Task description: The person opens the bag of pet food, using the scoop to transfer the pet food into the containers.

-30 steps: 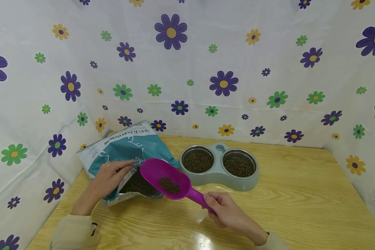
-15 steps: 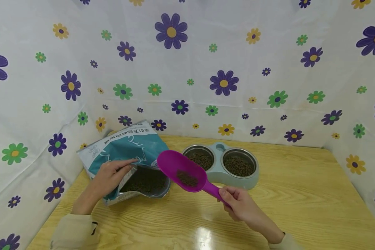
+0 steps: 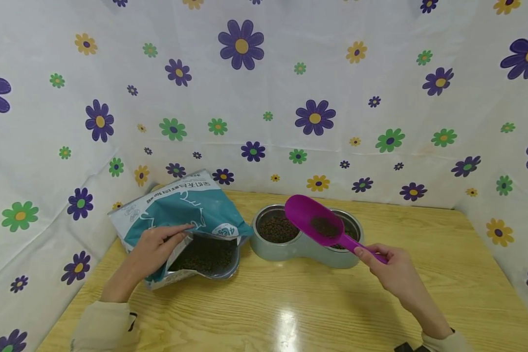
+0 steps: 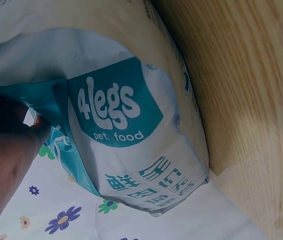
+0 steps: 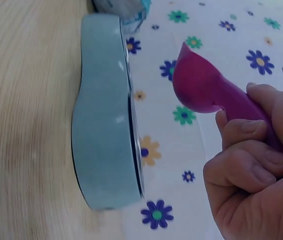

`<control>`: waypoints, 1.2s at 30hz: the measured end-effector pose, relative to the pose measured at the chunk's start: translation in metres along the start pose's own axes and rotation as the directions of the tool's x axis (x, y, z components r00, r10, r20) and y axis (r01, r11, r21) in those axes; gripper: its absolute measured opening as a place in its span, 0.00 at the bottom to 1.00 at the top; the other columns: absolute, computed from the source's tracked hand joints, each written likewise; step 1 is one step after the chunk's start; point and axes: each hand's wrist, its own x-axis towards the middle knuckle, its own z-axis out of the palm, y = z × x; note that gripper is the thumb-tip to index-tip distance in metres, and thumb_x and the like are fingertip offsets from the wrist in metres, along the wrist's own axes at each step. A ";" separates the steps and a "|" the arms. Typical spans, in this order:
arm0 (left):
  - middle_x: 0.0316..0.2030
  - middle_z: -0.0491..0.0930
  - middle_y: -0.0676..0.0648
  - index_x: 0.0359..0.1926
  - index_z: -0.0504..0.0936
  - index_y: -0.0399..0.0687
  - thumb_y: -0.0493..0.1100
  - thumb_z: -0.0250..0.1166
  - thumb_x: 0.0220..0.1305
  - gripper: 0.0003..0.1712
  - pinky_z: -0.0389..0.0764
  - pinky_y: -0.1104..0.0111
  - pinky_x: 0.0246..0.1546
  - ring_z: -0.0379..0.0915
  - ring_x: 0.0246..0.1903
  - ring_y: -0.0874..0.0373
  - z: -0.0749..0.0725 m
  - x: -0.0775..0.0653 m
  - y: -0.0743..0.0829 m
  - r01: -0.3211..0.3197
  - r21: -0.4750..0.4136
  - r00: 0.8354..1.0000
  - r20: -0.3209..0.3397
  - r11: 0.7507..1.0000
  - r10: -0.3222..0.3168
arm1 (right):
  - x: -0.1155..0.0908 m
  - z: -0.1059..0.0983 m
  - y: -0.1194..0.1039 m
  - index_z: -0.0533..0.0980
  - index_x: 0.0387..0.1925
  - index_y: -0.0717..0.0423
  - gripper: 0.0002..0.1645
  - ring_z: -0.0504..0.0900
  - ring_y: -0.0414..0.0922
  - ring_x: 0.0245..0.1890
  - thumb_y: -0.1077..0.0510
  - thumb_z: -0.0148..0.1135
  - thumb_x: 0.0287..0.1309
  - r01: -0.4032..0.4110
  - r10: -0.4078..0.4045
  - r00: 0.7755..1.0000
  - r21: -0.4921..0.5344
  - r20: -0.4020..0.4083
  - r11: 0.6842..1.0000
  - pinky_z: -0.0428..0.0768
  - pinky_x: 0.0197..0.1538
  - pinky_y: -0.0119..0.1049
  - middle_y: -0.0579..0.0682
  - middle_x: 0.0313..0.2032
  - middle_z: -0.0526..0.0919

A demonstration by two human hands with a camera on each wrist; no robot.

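My right hand (image 3: 398, 274) grips the handle of a magenta scoop (image 3: 302, 212), which bears a small heap of brown kibble (image 3: 324, 227). The scoop is over the right bowl of a pale blue double pet feeder (image 3: 286, 252) and partly covers it in the head view. Kibble shows in both steel bowls. In the right wrist view, curled fingers wrap the scoop handle (image 5: 249, 110), above the feeder (image 5: 104, 125). My left hand (image 3: 154, 252) holds the mouth of a teal and white pet food bag (image 3: 215, 203) open, with kibble inside. Its fingertips are partly hidden in the left wrist view.
The bag lies on its side at the left of a wooden table (image 3: 255, 313). Behind and at both sides hangs a white cloth (image 3: 268, 88) printed with flowers. The feeder stands near the table's back edge, just right of the bag.
My right hand has carried the loaded scoop rightward from above the bag's mouth, past the left bowl, to over the right bowl. The left hand and bag have stayed in place.
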 end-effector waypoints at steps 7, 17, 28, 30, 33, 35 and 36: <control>0.18 0.65 0.58 0.63 0.83 0.52 0.46 0.53 0.81 0.19 0.62 0.69 0.22 0.54 0.14 0.67 0.000 0.001 -0.003 0.003 0.000 1.000 0.008 1.000 -0.003 | 0.001 -0.015 0.010 0.84 0.50 0.64 0.32 0.66 0.38 0.19 0.38 0.63 0.68 0.018 -0.051 0.988 -0.221 -0.143 0.975 0.65 0.20 0.33 0.48 0.24 0.77; 0.26 0.80 0.56 0.63 0.83 0.53 0.47 0.53 0.81 0.19 0.62 0.68 0.20 0.53 0.13 0.67 0.001 0.001 -0.004 0.012 -0.012 1.000 0.012 1.000 -0.012 | 0.004 -0.014 0.026 0.84 0.38 0.66 0.23 0.65 0.39 0.16 0.46 0.69 0.65 0.139 -0.308 0.906 -0.483 -0.291 0.864 0.61 0.20 0.31 0.48 0.18 0.76; 0.21 0.73 0.57 0.63 0.83 0.53 0.46 0.54 0.80 0.18 0.62 0.68 0.22 0.54 0.15 0.66 -0.001 0.000 0.001 0.010 -0.017 1.000 0.004 1.000 -0.010 | 0.003 -0.022 0.014 0.83 0.34 0.65 0.21 0.61 0.40 0.16 0.48 0.72 0.62 0.195 -0.416 0.878 -0.615 -0.238 0.764 0.56 0.22 0.31 0.45 0.15 0.68; 0.21 0.73 0.57 0.63 0.83 0.53 0.46 0.54 0.80 0.19 0.62 0.68 0.22 0.54 0.15 0.66 -0.001 0.000 0.001 0.014 -0.015 1.000 0.008 1.000 -0.014 | 0.002 -0.025 0.008 0.82 0.32 0.64 0.20 0.61 0.40 0.15 0.49 0.73 0.61 0.202 -0.424 0.879 -0.635 -0.218 0.746 0.55 0.21 0.31 0.44 0.15 0.67; 0.19 0.70 0.57 0.63 0.83 0.54 0.46 0.53 0.81 0.19 0.62 0.68 0.21 0.54 0.15 0.66 -0.001 0.000 0.001 0.023 -0.011 1.000 0.011 1.000 -0.023 | 0.002 -0.028 -0.001 0.81 0.30 0.62 0.20 0.61 0.40 0.14 0.49 0.73 0.60 0.204 -0.420 0.888 -0.657 -0.188 0.725 0.55 0.20 0.31 0.44 0.14 0.67; 0.20 0.71 0.57 0.63 0.83 0.54 0.47 0.53 0.81 0.19 0.62 0.68 0.21 0.55 0.15 0.66 -0.001 0.000 0.000 0.025 -0.006 1.000 0.013 1.000 -0.025 | 0.001 -0.030 -0.006 0.81 0.29 0.61 0.20 0.61 0.40 0.13 0.48 0.73 0.61 0.201 -0.410 0.896 -0.668 -0.170 0.717 0.56 0.20 0.32 0.44 0.13 0.67; 0.21 0.72 0.58 0.63 0.83 0.53 0.47 0.53 0.81 0.19 0.63 0.69 0.22 0.55 0.15 0.66 -0.001 0.000 -0.001 0.024 -0.004 1.000 0.013 1.000 -0.024 | 0.001 -0.031 -0.008 0.81 0.29 0.61 0.19 0.62 0.40 0.13 0.48 0.73 0.61 0.200 -0.405 0.900 -0.673 -0.160 0.712 0.56 0.20 0.32 0.43 0.13 0.67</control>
